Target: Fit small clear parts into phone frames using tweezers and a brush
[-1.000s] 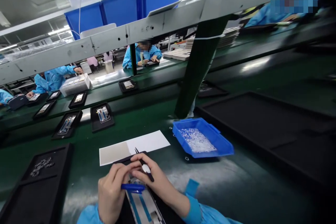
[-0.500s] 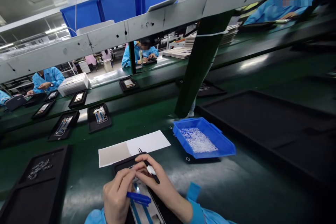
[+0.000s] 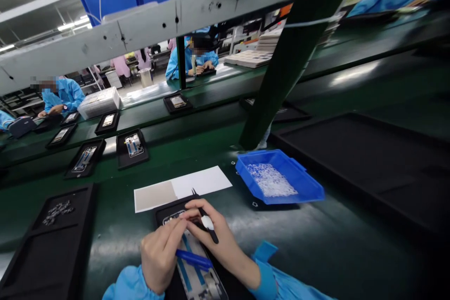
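Observation:
My left hand [image 3: 160, 255] is closed around a blue pen [image 3: 194, 259], which slants out under the palm. My right hand [image 3: 220, 239] has black tweezers with a white patch [image 3: 208, 224] tucked in it, their tips pointing up and away. The fingertips of both hands meet over the upper part of an opened phone body [image 3: 190, 243]; whatever they pinch is too small or hidden to see. Silver panels and blue strips show on the phone. It lies in a black tray [image 3: 162, 209] beneath my hands.
Ahead lies a white and beige card [image 3: 204, 181]. A blue bin [image 3: 309, 192] with small clear pieces stands to the right, near a green post [image 3: 277, 75] and a large black tray [image 3: 351, 150]. At left is a compartmented black tray [image 3: 42, 262]. Co-workers [image 3: 176, 63] sit beyond.
The camera view has tilted down and shifted slightly. My hands stay together over the phone, and more of the phone's upper end shows now.

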Available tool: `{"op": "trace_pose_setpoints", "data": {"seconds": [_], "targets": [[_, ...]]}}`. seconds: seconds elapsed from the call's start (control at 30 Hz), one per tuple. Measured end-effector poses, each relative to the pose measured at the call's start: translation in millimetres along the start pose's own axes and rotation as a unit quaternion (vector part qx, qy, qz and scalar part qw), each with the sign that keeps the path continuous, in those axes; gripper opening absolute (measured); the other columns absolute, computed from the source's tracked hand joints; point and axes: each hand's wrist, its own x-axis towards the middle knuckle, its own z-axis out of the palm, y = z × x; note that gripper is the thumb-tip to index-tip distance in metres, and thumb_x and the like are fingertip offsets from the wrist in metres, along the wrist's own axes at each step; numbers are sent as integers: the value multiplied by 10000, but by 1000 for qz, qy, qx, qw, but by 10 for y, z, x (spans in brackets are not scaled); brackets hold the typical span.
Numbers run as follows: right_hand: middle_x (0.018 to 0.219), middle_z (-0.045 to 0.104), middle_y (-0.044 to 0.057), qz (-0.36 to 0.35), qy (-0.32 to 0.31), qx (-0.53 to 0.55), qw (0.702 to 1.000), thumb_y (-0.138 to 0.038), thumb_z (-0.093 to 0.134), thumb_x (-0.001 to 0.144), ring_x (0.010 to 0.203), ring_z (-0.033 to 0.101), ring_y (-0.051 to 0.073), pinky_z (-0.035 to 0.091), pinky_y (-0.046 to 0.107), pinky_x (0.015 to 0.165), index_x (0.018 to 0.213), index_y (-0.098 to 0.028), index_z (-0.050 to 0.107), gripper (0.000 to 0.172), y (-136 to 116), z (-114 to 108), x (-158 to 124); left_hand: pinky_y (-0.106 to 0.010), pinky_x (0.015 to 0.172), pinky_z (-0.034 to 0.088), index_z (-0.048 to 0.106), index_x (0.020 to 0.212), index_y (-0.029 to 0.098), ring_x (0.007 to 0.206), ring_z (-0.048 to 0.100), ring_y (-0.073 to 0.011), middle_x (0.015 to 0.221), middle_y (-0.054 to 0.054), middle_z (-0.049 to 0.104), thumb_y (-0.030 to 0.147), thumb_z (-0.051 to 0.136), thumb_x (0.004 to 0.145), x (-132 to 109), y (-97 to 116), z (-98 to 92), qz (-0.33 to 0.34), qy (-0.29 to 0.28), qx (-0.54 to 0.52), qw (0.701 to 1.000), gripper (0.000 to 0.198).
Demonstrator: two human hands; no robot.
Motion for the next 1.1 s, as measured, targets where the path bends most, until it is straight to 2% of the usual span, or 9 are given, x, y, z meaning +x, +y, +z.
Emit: {"op": "trace_pose_setpoints", "data": {"seconds": [0.2,0.47,0.53,0.6,0.67,0.73,0.83,0.9,1.1], "targets": [[865,753,44,-24,31,-104,994,-300,656,816,799,737,220,593,317,732,963,-236,610,166,-69,-8,-34,-220,784,581,550,1309,138,967,718,-178,1088,-111,737,68,504,935,24,21,-42,-12,-40,11,999,383],[862,761,46,-5,24,-118,993,-319,667,797,789,739,235,600,336,725,941,-249,630,165,-62,-29,-49,-208,722,562,521,1343,154,877,718,-158,1103,-106,730,58,504,924,15,30,-28,-24,-75,-3,997,430],[869,756,49,25,18,-79,996,-334,682,796,817,735,231,594,336,749,937,-238,619,182,-56,-43,-33,-202,743,552,544,1314,155,906,706,-149,1076,-100,729,86,488,944,22,29,-50,-63,-52,-49,995,381],[853,751,47,78,6,-4,997,-379,707,796,841,731,229,588,341,769,947,-228,596,240,-48,-58,-14,-236,756,548,607,1227,161,897,687,-156,1012,-99,721,233,429,1001,25,22,-90,-127,0,-107,986,297],[836,750,44,133,-10,79,988,-437,734,778,841,727,227,586,349,773,956,-224,571,322,-38,-63,3,-288,718,538,692,1043,170,827,657,-174,907,-93,685,461,286,1022,18,14,-128,-195,66,-149,967,501],[831,751,41,170,-24,131,976,-474,765,743,829,724,221,583,352,774,946,-223,560,382,-33,-55,12,-302,630,499,710,811,179,708,602,-169,770,-68,614,603,153,983,-1,12,-140,-257,128,-185,940,721],[841,750,37,195,-41,140,970,-492,789,711,850,719,220,576,360,808,935,-224,569,412,-45,-23,7,-282,540,424,624,608,185,584,517,-145,618,-25,512,621,150,975,-33,34,-105,-319,177,-254,896,741],[854,747,37,198,-49,124,971,-505,789,704,860,719,227,574,375,832,937,-226,581,419,-62,0,-4,-284,556,424,602,582,185,594,523,-148,600,-26,521,587,193,990,-44,63,-76,-328,177,-283,884,705],[862,731,26,184,-71,89,976,-486,760,742,867,715,230,587,373,827,944,-242,600,355,-93,22,-37,-277,614,451,649,630,172,643,566,-146,658,-42,595,507,302,1009,-5,126,-77,-293,131,-286,903,613]]}}
